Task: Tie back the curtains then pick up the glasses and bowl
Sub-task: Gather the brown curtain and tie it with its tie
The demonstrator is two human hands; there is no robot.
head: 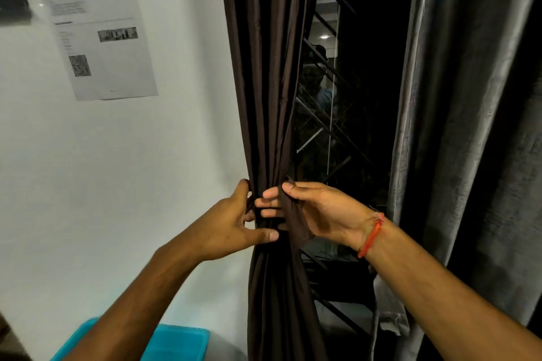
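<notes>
Both forearms reach up. Left hand (231,223) curls round the bunched brown curtain (269,97); right hand (316,211) pinches the tie (294,223) between thumb and fingers, palm facing left.

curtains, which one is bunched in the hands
The dark brown fabric curtain on the left, gathered by both hands; the grey velvety curtain on the right hangs loose, untouched.

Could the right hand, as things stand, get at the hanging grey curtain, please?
Probably yes: the grey curtain hangs free beside it, but the right hand first must release the brown tie strip.
</notes>
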